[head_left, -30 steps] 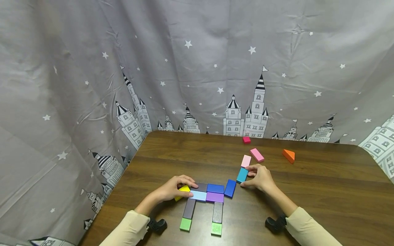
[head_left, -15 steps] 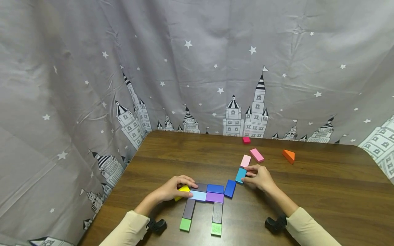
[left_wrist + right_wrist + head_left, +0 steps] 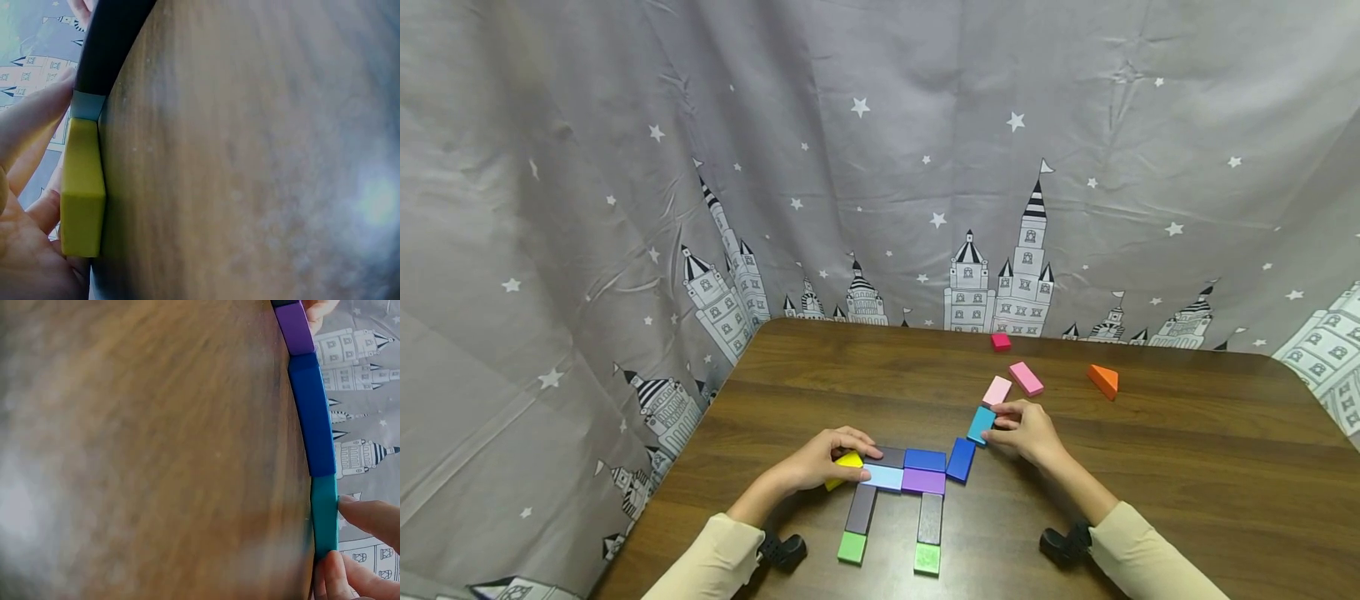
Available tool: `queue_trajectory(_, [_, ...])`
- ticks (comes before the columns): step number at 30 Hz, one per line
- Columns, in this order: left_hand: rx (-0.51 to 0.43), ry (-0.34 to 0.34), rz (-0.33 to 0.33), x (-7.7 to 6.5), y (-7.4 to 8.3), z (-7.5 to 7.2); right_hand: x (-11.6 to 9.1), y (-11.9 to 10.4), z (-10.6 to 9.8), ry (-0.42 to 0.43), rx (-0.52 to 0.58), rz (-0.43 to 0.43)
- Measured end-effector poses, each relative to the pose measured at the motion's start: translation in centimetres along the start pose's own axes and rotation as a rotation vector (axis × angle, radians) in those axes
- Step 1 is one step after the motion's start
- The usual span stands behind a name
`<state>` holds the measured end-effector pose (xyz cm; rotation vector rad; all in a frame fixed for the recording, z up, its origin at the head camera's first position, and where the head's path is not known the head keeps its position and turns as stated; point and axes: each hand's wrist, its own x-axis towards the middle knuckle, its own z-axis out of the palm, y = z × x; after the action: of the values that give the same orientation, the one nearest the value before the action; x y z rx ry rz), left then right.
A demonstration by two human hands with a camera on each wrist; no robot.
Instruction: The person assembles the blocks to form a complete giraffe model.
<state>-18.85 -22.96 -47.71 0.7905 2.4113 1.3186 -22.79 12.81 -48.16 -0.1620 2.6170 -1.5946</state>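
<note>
My right hand (image 3: 1028, 433) pinches a teal rectangular block (image 3: 981, 425) between thumb and fingertips. The block's lower end meets a slanted blue block (image 3: 960, 460), seen end to end in the right wrist view. At its upper end lies a light pink block (image 3: 997, 391). My left hand (image 3: 823, 458) spans a yellow block (image 3: 845, 470). Its thumb touches the light blue block (image 3: 883, 477) and its fingertips rest on a dark grey block (image 3: 891, 457). In the left wrist view the yellow block (image 3: 83, 187) stands against the light blue one.
Blue (image 3: 925, 459) and purple blocks (image 3: 923, 482) adjoin the light blue and grey ones. Two columns of dark block (image 3: 861, 508) and green block (image 3: 852, 547) extend nearer. Beyond lie a pink block (image 3: 1026, 378), a red block (image 3: 1001, 342) and an orange triangle (image 3: 1104, 381).
My right hand has moved slightly left, sliding the teal block closer to the slanted blue block and tilting it more. The light pink block has shifted a little left too. My left hand stays still.
</note>
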Motion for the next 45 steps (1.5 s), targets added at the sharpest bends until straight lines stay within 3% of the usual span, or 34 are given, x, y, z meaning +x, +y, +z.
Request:
queue_trajectory(19, [0.005,0.000,-0.016,0.04,0.27,-0.01,0.27,-0.07,0.89,0.001,0.068,-0.017])
queue_trajectory(45, [0.001,0.003,-0.005,0.03,-0.06,0.03,0.27,-0.29,0.94,-0.017,0.042,-0.048])
